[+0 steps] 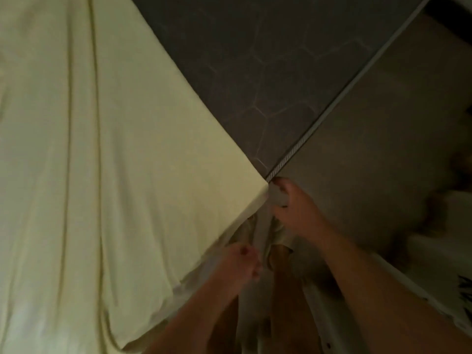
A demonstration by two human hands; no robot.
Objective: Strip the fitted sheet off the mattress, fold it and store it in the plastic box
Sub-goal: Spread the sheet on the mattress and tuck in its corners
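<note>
Dim room, head cam looking down on the corner of a bed. The mattress (255,60) has a dark grey top w/ a faint hexagon pattern. A pale twisted piping (344,90) runs diagonally along its edge, and its plain grey-brown side falls away to the right of that.

The pale yellow sheet (102,149) covers the left part of the mattress top, w/ long creases running up and down. Its edge cuts diagonally from top centre down to the near corner, so the top is bare to the right of that line. At the corner the sheet bunches and hangs in folds down the side.

The right hand (296,210) is at the corner just below the end of the piping, fingers and thumb curled round a pale bit of sheet, gripping it. The left hand (240,261) is lower and to the left, touching the hanging hem w/ fingers curled. Too blurred to tell if it actually has hold of cloth.

At lower right there's a white cloth (457,284) w/ a dark print, can't tell what it is
</note>
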